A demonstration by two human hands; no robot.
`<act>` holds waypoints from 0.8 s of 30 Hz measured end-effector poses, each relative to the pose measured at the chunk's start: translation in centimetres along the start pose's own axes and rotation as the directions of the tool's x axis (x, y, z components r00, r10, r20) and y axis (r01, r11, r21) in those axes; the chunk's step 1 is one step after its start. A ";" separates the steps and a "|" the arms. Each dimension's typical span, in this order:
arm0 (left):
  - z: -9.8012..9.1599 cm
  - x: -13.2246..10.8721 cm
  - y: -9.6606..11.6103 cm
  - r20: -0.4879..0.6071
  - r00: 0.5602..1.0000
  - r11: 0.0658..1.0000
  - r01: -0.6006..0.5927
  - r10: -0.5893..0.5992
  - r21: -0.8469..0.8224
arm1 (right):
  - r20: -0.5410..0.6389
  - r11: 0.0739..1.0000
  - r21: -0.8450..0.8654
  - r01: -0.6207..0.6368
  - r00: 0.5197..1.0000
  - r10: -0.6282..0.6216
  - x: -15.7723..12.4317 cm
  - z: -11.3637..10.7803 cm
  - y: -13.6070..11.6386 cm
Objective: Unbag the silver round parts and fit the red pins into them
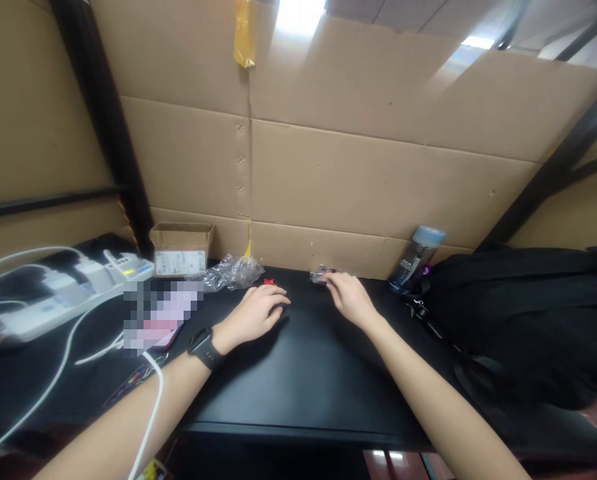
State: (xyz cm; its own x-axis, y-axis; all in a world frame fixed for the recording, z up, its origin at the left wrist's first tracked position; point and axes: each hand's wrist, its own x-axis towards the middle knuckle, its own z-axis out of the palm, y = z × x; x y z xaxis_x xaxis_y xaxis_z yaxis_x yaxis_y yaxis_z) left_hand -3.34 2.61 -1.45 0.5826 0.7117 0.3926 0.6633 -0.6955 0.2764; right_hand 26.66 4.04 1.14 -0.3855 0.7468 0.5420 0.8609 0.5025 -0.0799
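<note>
My left hand (261, 311), with a black watch (205, 348) on its wrist, is held over the black tabletop (298, 387). Its fingers are stretched forward and to the right, and no object shows in them. A small red piece (269, 282) lies just beyond its knuckles. Farther right, my right hand (351, 299) has its fingertips closed on a small clear plastic packet (320, 273) near the back edge. Something dark and reddish shows inside the packet, too blurred to name. The fingers partly cover it.
Crumpled clear plastic (233, 272) and a small cardboard box (182, 250) stand back left. A power strip (73, 300) with white cables and a blurred-out phone (165, 317) lie left. Right are a bottle (414, 263) and black backpack (523, 313). Cardboard (328, 180) walls the back.
</note>
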 end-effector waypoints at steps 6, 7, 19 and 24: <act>0.2 -0.4 -0.4 0.082 0.997 1.000 -0.009 0.010 -0.012 | -0.048 0.974 -0.160 -0.163 0.986 0.158 4.9 0.1 5.7; 0.2 -0.4 -0.3 0.111 0.994 1.000 -0.011 0.014 -0.026 | -0.031 0.973 -0.163 -0.165 0.986 0.162 5.6 0.4 6.1; 0.4 -1.0 -0.3 0.360 0.933 0.997 0.034 -0.006 -0.073 | 0.093 0.977 -0.069 -0.203 0.974 0.209 6.6 3.2 6.4; 0.5 -1.0 -0.5 0.385 0.923 0.998 0.027 -0.003 -0.057 | 0.125 0.967 -0.030 -0.253 0.959 0.255 5.3 -0.3 7.8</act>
State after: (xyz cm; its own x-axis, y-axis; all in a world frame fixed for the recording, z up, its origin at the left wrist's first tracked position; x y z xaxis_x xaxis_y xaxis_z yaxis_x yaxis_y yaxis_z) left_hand -4.05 2.27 -2.39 0.7167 0.6970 0.0233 0.6508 -0.6805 0.3367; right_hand 31.42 11.78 3.64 -0.1918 0.8986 0.3945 0.9400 0.2838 -0.1894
